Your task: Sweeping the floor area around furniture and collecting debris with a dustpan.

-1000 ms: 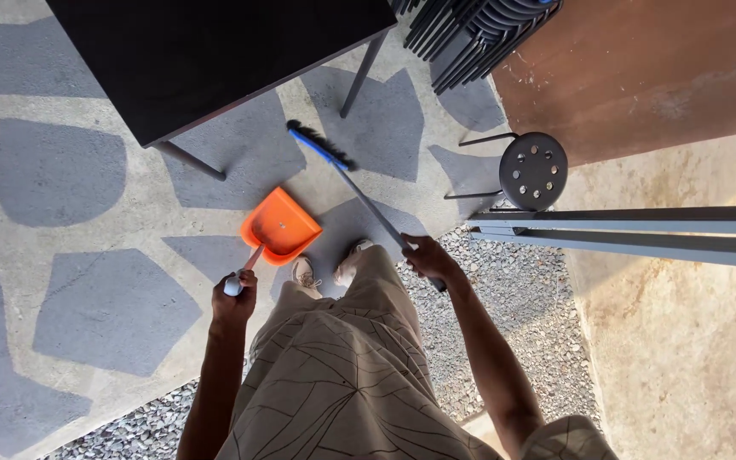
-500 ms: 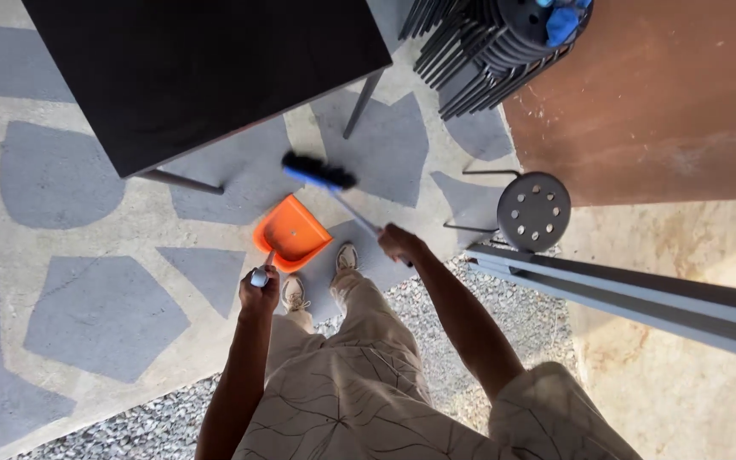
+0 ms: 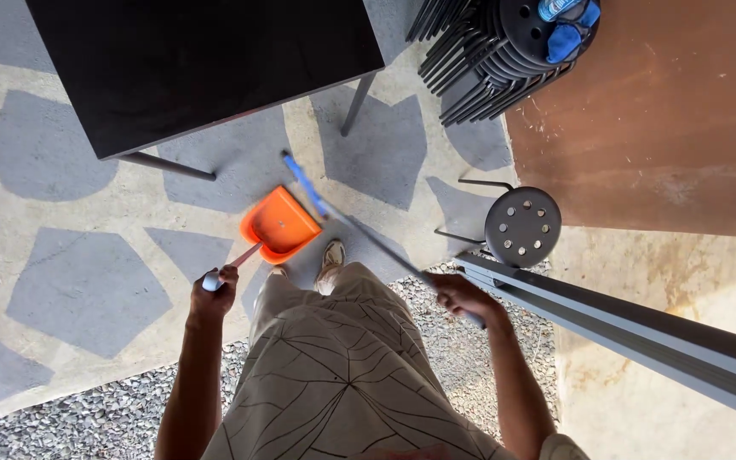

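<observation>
My left hand (image 3: 215, 288) grips the long handle of an orange dustpan (image 3: 278, 223), whose pan rests on the paved floor just ahead of my feet. My right hand (image 3: 460, 296) holds the grey handle of a broom (image 3: 359, 230). The broom's blue head (image 3: 301, 182) lies on the floor touching the dustpan's right edge. My patterned trousers fill the lower middle of the view.
A black table (image 3: 206, 68) on thin metal legs stands ahead. A stack of dark stools (image 3: 504, 51) with blue items on top is at the upper right, a single round stool (image 3: 522, 227) is nearer. A grey metal beam (image 3: 641, 336) crosses on the right. Gravel lies underfoot.
The broom head has swept in from the left beside the dustpan's right edge. My right hand has pulled back and lower. The view has shifted toward the table.
</observation>
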